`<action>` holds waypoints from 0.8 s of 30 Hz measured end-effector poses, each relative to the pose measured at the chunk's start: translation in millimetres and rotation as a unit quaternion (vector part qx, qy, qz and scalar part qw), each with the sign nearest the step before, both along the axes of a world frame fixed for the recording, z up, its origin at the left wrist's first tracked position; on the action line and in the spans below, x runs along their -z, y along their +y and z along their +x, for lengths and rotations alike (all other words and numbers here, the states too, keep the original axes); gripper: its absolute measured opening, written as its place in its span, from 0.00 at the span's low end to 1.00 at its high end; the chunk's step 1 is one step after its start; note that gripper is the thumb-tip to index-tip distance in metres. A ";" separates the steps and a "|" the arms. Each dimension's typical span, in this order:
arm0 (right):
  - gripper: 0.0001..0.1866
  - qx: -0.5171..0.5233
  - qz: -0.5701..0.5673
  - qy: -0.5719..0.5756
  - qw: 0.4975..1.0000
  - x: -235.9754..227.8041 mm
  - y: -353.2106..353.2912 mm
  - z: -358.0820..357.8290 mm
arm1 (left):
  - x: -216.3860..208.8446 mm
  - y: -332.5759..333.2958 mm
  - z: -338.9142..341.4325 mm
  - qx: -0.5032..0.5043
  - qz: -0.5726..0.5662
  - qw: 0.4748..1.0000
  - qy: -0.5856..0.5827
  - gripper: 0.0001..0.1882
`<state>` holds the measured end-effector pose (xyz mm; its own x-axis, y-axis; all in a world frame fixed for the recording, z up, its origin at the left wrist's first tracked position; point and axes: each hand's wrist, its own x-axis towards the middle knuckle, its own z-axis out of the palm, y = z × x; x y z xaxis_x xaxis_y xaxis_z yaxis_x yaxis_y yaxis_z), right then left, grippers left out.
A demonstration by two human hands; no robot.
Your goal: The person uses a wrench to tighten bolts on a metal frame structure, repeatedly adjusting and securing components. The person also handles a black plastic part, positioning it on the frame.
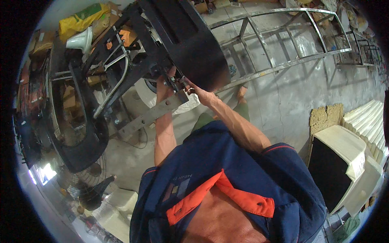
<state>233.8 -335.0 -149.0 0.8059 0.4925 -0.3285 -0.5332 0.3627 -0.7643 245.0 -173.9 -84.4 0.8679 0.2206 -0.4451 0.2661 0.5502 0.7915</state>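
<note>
A large black metal frame (133,30) with a broad black panel (206,56) stands in front of me. Both my hands are at a small metal fitting (173,84) with bolts, under the panel. My right hand (197,92) has its fingers curled in at the fitting's right side; what lies between them is too small to make out. My left hand (165,83) reaches up behind the fitting, its fingers mostly hidden. A flat steel bar (152,114) with holes runs from just below the fitting toward the lower left, crossing in front of my left forearm.
A long welded metal frame (269,65) lies on the grey floor (279,105) at the far right. White foam-like blocks (338,141) stand at the right. A black curved frame (87,141), a bent metal tube (121,77), a wire fan cage (87,176) and boxes (42,40) crowd the left.
</note>
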 end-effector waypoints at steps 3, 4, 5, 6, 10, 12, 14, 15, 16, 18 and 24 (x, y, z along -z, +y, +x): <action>0.15 -0.047 -0.067 -0.006 0.997 -20.6 -6.6 1.9 | 8.5 4.6 -5.6 -0.003 0.034 0.999 -0.009 0.10; 0.12 -0.041 -0.064 0.001 0.997 -20.7 -6.7 2.4 | 11.4 5.2 -5.4 -0.010 0.047 0.999 -0.007 0.11; 0.08 -0.008 -0.025 0.021 0.999 -14.6 -1.5 3.4 | 14.2 5.8 -5.4 -0.017 0.060 0.998 -0.005 0.11; 0.04 0.024 0.014 0.041 0.999 -16.9 1.1 5.0 | 14.5 6.3 -5.1 -0.024 0.073 0.997 -0.003 0.11; 0.09 -0.003 0.021 0.066 0.998 -29.6 -6.8 5.3 | -8.0 -3.3 -0.9 -0.015 0.093 0.995 0.032 0.12; 0.16 -0.058 -0.022 0.073 0.995 -41.8 -13.5 4.3 | -27.4 -14.6 -2.8 -0.025 0.088 0.996 0.013 0.13; 0.20 -0.115 -0.115 0.039 0.986 -69.6 -20.4 6.5 | -16.9 -6.3 -9.9 -0.013 0.132 0.991 0.012 0.13; 0.20 -0.119 -0.116 0.031 0.986 -62.5 -16.9 6.9 | -12.7 -1.4 -10.4 0.004 0.167 0.986 0.015 0.14; 0.21 -0.122 -0.122 0.021 0.985 -51.7 -14.0 8.6 | -13.3 -3.7 -7.1 0.014 0.115 0.993 0.009 0.13; 0.21 -0.094 -0.038 0.045 0.994 6.7 3.9 10.4 | -22.9 -11.7 2.0 0.039 0.016 0.999 -0.001 0.12; 0.04 0.039 -0.004 0.062 0.997 -40.9 -0.2 9.7 | -9.2 -3.6 -2.3 0.023 0.041 0.999 0.022 0.09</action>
<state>243.5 -335.2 -108.0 0.7951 0.4262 -0.4313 -0.5935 0.4011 -0.6978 242.7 -177.5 -75.1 0.8586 0.2169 -0.4646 0.3248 0.4709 0.8202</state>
